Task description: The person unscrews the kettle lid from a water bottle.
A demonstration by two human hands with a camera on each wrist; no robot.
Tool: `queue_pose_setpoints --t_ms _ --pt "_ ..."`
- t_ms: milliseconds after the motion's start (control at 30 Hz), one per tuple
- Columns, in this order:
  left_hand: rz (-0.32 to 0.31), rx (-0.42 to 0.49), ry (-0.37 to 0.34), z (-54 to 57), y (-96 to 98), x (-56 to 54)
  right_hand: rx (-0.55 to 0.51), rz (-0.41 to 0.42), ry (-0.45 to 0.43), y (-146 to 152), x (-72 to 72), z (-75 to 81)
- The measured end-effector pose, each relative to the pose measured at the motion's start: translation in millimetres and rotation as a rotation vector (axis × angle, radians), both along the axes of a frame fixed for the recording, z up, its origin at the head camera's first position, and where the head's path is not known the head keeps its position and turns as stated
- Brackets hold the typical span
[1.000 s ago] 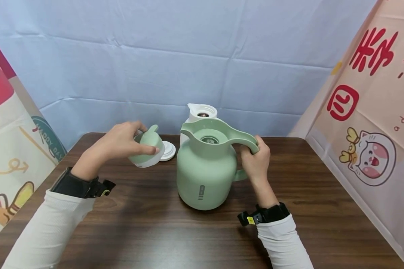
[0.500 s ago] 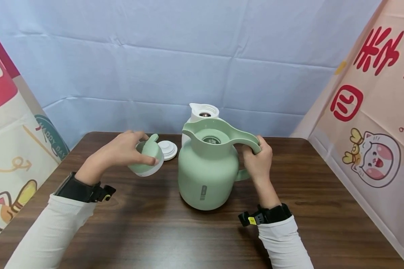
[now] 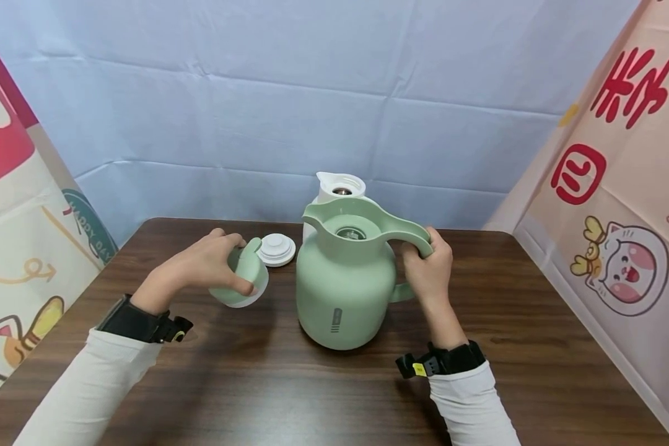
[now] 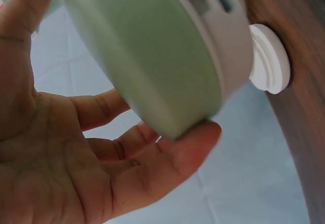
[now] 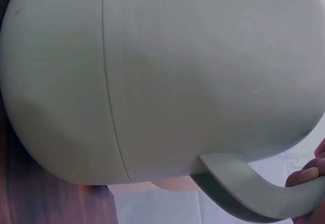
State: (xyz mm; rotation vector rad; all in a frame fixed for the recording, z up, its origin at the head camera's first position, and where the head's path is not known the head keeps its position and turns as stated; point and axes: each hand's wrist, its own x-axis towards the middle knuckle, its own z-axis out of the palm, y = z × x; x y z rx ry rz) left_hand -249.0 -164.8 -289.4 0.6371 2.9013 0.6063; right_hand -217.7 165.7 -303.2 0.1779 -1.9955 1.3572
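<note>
My left hand pinches a pale green jug lid between thumb and fingers, left of the jug. The lid has a white lower part and tilts; the left wrist view shows its green side close up. From the head view I cannot tell whether it touches the table. A pale green vacuum jug stands upright with its lidless top facing up. My right hand grips the upper part of its handle. In the right wrist view the jug's body fills most of the frame.
Behind the green jug stands a white jug, mostly hidden, with its mouth uncovered. A round white lid lies on the brown wooden table beside it. A pale blue cloth hangs behind the table's far edge.
My left hand has lowered the green lid toward the table and slightly nearer to me, uncovering more of the white lid. My right hand and the green jug stay in place.
</note>
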Motion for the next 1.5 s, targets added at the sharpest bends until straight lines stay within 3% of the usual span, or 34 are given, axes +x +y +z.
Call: queue_pose_setpoints --t_ms 267,433,767,1033,1267,1367,1500 --pt "-0.024 -0.085 -0.073 -21.9 0.2 -5.9 0.008 -0.004 -0.004 1 -0.6 0.0" --pt "-0.027 -0.096 -0.099 -27.7 0.3 -7.6 0.011 -0.005 -0.008 1 -0.5 0.1" --pt "-0.104 -0.084 -0.143 -23.0 1.0 -10.1 0.021 0.015 0.005 3 -1.0 -0.4" --pt "-0.171 -0.127 -0.219 -17.1 1.5 -8.0 0.038 0.014 -0.003 2 -1.1 0.6" --pt "-0.214 -0.156 -0.245 -12.9 1.5 -8.2 0.038 0.021 -0.011 2 -1.3 0.5" --pt "-0.258 -0.099 -0.311 -11.6 -1.0 -9.6 0.037 0.022 -0.008 2 -1.5 0.5" --pt "-0.332 0.104 -0.486 -14.3 -5.6 -11.1 0.034 0.026 -0.003 2 -1.6 0.2"
